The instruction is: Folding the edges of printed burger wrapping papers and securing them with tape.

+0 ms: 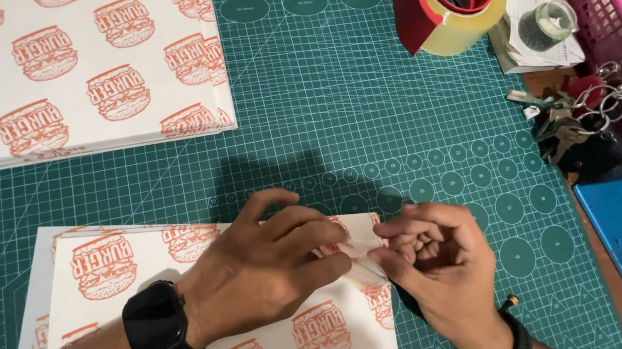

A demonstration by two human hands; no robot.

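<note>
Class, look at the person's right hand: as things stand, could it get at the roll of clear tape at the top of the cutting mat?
Probably yes. The right hand is busy pinching the folded sheet, but only bare cutting mat lies between it and the tape roll, so nothing blocks it.

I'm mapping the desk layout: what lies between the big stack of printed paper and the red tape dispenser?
Only bare green cutting mat separates the paper stack from the tape dispenser, seen in the head view.
</note>
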